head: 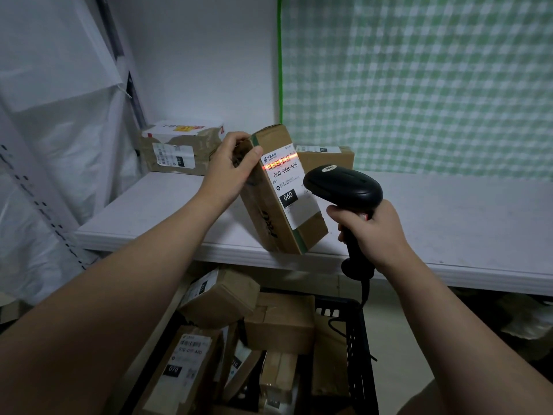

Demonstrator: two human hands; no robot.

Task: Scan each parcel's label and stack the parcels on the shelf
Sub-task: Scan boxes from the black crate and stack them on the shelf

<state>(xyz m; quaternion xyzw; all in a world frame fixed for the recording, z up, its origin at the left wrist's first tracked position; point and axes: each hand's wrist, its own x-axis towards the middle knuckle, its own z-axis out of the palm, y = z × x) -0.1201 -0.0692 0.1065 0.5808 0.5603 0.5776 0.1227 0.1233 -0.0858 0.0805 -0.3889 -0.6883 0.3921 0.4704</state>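
two brown cardboard parcels point(182, 151) already sit at the back of the white shelf point(449, 217). the left hand point(230, 169) grips a third tilted on its edge; the right hand point(374, 232) clasps a black handheld scanner point(344, 187) lighting its label point(288, 181). many wait in the black plastic crate point(359, 339).

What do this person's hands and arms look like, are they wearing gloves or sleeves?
No gloves and no sleeves in view: both forearms are bare from the frame edge down. The left hand and right hand show no rings, watch or wristband, with short, unpainted nails.
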